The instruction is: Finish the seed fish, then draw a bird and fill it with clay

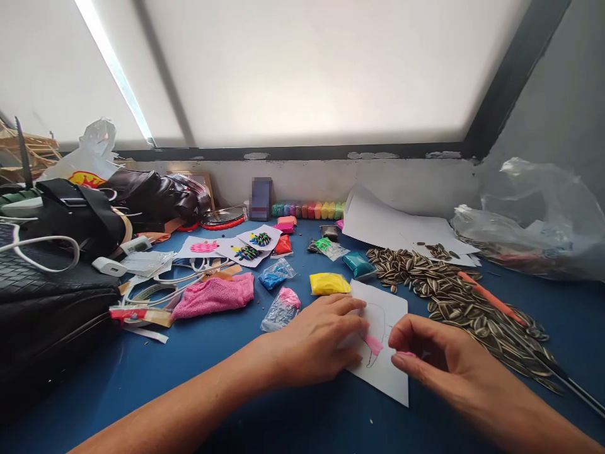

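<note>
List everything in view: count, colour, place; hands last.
Drawing sheet: one, white, front centre
Patch: one, pink, on drawing
Packets: several, mixed, centre
Packet row: one, rainbow, back
Seeds: many, striped, right
Stick: one, orange, on seeds
Rod: one, black, right
Decorated papers: three, white, centre-left
Large sheets: several, white, back right
Cloth: one, pink, left
Cables: several, white, left
Bags: several, black, left
Plastic bags: two, whitish, back left, right
Table: one, blue, beneath
Window: one, pale, behind
Left hand: one, on sheet
Right hand: one, beside sheet
</note>
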The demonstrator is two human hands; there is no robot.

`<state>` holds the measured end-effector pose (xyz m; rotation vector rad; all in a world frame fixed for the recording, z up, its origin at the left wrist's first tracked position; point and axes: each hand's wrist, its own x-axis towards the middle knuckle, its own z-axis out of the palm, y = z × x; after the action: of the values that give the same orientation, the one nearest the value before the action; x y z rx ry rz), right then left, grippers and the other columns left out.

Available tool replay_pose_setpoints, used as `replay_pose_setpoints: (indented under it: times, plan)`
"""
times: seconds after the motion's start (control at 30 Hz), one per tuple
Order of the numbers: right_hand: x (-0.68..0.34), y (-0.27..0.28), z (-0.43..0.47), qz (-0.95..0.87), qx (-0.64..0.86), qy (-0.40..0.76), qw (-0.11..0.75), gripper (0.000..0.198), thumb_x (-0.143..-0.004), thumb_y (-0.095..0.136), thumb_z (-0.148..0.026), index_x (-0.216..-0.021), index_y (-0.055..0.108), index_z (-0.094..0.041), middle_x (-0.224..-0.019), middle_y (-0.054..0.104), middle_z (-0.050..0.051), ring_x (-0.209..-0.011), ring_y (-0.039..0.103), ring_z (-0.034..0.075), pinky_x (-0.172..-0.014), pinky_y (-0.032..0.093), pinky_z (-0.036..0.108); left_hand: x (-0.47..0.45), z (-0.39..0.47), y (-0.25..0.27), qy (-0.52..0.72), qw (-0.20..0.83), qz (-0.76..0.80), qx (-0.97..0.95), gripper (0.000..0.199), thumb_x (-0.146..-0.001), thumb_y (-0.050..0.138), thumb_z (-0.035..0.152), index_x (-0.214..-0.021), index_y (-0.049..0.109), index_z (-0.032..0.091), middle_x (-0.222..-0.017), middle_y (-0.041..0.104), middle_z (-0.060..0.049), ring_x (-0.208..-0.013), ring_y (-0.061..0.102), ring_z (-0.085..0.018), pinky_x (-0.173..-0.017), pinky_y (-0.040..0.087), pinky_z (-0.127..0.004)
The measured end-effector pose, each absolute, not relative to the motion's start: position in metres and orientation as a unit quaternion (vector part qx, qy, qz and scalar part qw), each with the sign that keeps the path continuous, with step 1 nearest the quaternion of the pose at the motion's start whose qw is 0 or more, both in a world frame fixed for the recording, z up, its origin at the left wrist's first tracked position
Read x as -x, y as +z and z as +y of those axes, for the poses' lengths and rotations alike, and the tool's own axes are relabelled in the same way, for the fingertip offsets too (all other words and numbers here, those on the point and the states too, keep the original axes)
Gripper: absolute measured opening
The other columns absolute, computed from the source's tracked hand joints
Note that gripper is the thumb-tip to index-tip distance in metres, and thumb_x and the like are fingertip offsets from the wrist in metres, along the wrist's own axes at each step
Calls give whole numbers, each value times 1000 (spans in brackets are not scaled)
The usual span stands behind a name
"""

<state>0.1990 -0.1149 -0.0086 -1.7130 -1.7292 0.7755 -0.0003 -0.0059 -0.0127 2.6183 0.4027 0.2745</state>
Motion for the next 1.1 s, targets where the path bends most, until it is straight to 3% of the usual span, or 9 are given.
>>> replay_pose_setpoints:
  times: [0.13,0.23,0.33,0.4,0.5,0.6,0.73,1.1]
  plan:
    - [-199,-11,-112,-578,604,430,341,21,-84,64,-41,-90,68,-21,-85,69,2,-78,64,18,-67,55,27,0,-6,-14,116,225,147,-956,45,-77,72,15,-122,63,15,-142,52,-14,-138,38,-31,-116,29,-45]
    - [-197,-6,-111,-557,599,427,386,28,-80,69,-46,-92,71,-21,-91,74,5,-86,69,22,-78,58,34,-3,-8,-15,187,255,159,-935,38,-81,67,13,-120,65,16,-128,62,-12,-124,51,-26,-108,39,-40]
    - [-193,-4,-112,-548,608,397,415,31,-77,72,-49,-86,74,-20,-82,75,6,-77,70,22,-72,58,33,-5,-13,-12,241,356,216,-877,24,-85,63,18,-108,71,14,-99,71,-9,-93,63,-20,-87,49,-30]
    - [-191,-6,-113,-545,606,392,426,29,-77,73,-49,-84,75,-21,-78,74,5,-74,69,21,-69,57,30,-5,-16,-8,207,459,256,-825,23,-88,61,26,-102,73,13,-80,70,-5,-73,61,-15,-69,49,-25]
    - [-189,-12,-115,-575,599,347,436,23,-80,72,-45,-80,76,-23,-75,71,2,-71,65,18,-65,53,26,-4,-18,-5,111,589,246,-762,35,-88,62,42,-103,74,13,-77,68,-3,-59,55,-11,-55,42,-21]
    - [-188,-14,-118,-622,586,289,431,19,-83,69,-43,-78,75,-25,-72,65,0,-67,60,16,-62,50,26,-4,-17,-6,76,675,194,-708,40,-85,66,49,-98,74,12,-88,69,-5,-57,54,-8,-55,41,-20]
    - [-183,-9,-122,-641,577,282,420,20,-86,66,-43,-77,73,-26,-71,64,1,-65,60,17,-60,50,27,-5,-14,-7,84,740,175,-644,43,-77,74,53,-86,71,11,-80,68,-4,-55,55,-7,-57,43,-20]
    - [-178,-3,-126,-647,572,263,431,19,-86,66,-35,-70,70,-25,-65,61,-2,-57,56,13,-54,46,21,-3,-10,-5,82,732,173,-654,37,-76,76,47,-79,66,12,-67,63,1,-50,54,-7,-54,43,-20]
